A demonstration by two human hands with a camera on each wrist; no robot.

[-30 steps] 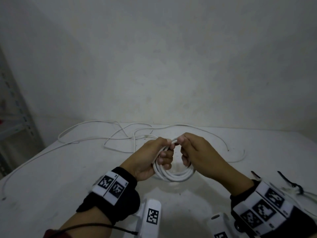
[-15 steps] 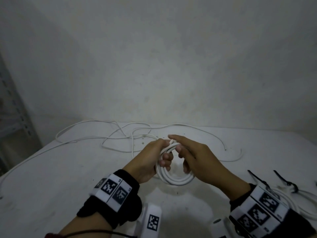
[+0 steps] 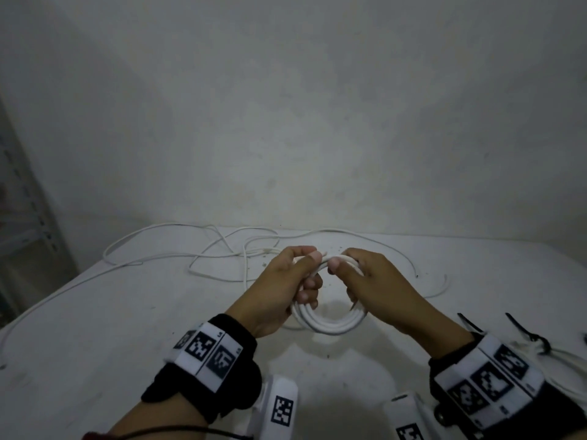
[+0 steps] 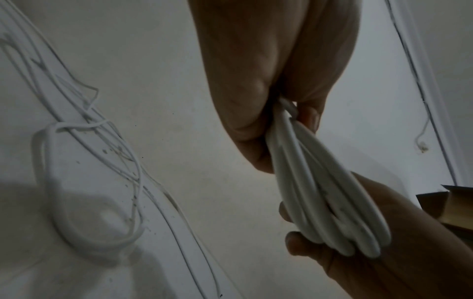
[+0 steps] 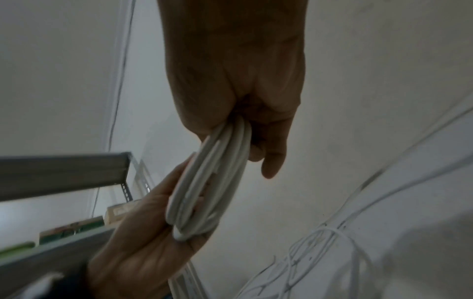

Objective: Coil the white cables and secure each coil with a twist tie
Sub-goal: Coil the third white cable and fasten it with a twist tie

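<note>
A white cable coil (image 3: 330, 325) of several loops hangs above the white table (image 3: 127, 328), held up by both hands. My left hand (image 3: 309, 271) grips its upper left side, fingers curled through the loops. My right hand (image 3: 344, 274) pinches the upper right side, thumb on top. Seen from the left wrist, the coil (image 4: 320, 182) runs edge-on from my left hand (image 4: 281, 125) down into the right palm. In the right wrist view the coil (image 5: 212, 182) runs from my right hand (image 5: 243, 137) to the left palm. Loose white cables (image 3: 222, 249) lie tangled behind the hands.
Black twist ties (image 3: 527, 335) lie on the table at the right, beside another white cable bundle (image 3: 559, 357) at the frame edge. A metal shelf (image 5: 64, 172) stands left of the table. A grey wall rises behind the table's far edge.
The right hand has shifted its hold: its fingers stretched over the coil's top half a second ago and now pinch it thumb-up. The coil stays between both hands.
</note>
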